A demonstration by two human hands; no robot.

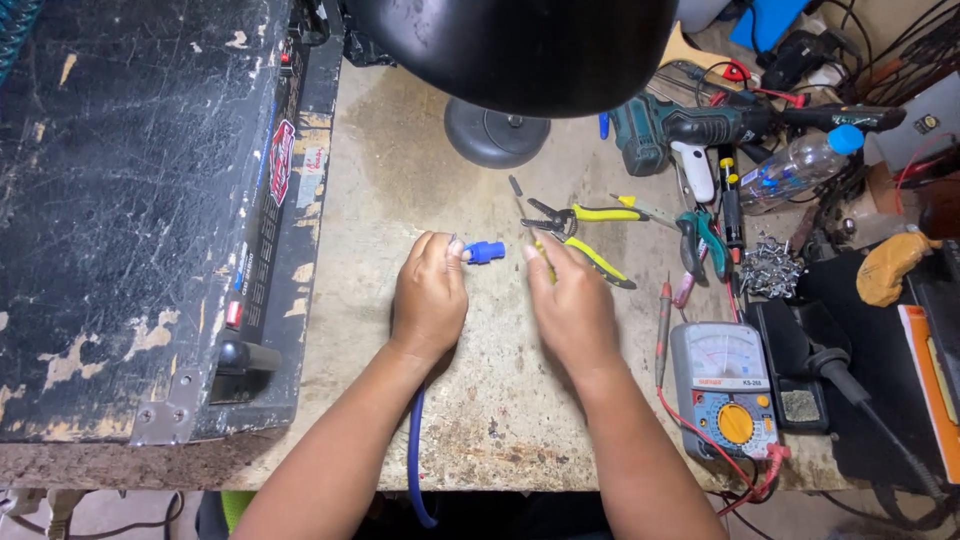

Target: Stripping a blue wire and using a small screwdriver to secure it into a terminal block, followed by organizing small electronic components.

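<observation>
My left hand (430, 295) is closed around a blue cable (414, 455) whose blue plug connector (484, 252) sticks out past my fingers to the right. The cable runs under my left wrist and off the front edge of the bench. My right hand (570, 300) hovers just right of the connector with fingers curled; whether it holds something small is hidden. Its fingertips lie next to yellow-handled pliers (585, 232) resting on the worn bench top (400, 170).
A scuffed black equipment case (130, 210) fills the left. A black lamp shade (520, 45) hangs at top centre over its round base (497, 132). On the right are a grey analogue multimeter (725, 385), green-handled cutters (703, 240), a cordless drill (690, 125), a plastic bottle (800, 165) and tangled leads.
</observation>
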